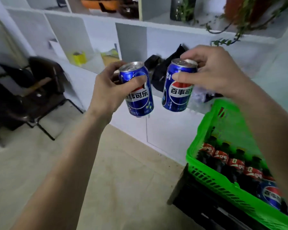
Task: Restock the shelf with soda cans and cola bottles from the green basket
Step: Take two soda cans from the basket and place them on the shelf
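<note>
My left hand (110,90) grips a blue soda can (138,98) around its upper half, held up in the air and tilted a little. My right hand (211,75) holds a second blue soda can (177,92) by its top, thumb across the front. Both cans hang in front of the white shelf (166,100), level with its open compartment. The green basket (204,173) sits at the lower right with several cola bottles (236,165) with red labels and another blue can (271,195) lying in it.
A black bag (163,72) lies in the shelf compartment behind the cans. The basket rests on a black crate (194,206). A dark chair (40,92) stands at the left. Yellow items (79,58) sit in a left compartment, and plants (236,27) hang from above.
</note>
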